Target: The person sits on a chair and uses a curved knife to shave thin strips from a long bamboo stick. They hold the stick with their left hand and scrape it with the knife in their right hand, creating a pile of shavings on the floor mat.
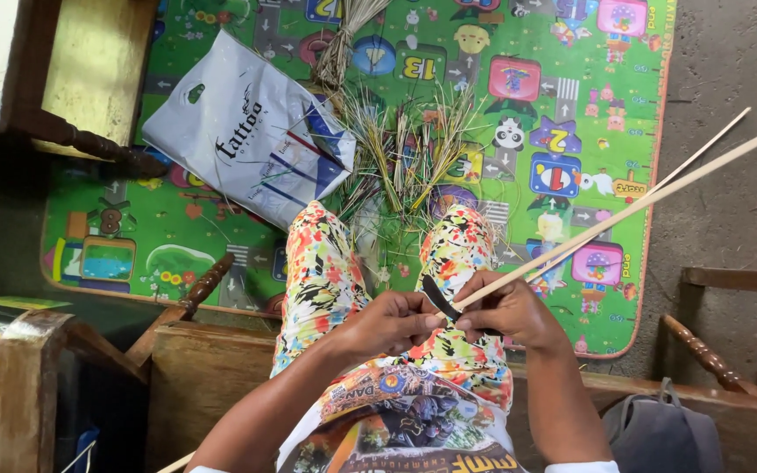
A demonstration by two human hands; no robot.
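Left to right from the play mat (177, 236): I note a white plastic bag (238, 131) lying on it, contents unseen, left hand (392, 322) pinching a dark blade (440, 298), right hand (510, 308) clasping the long stick (624, 210) running up-right.
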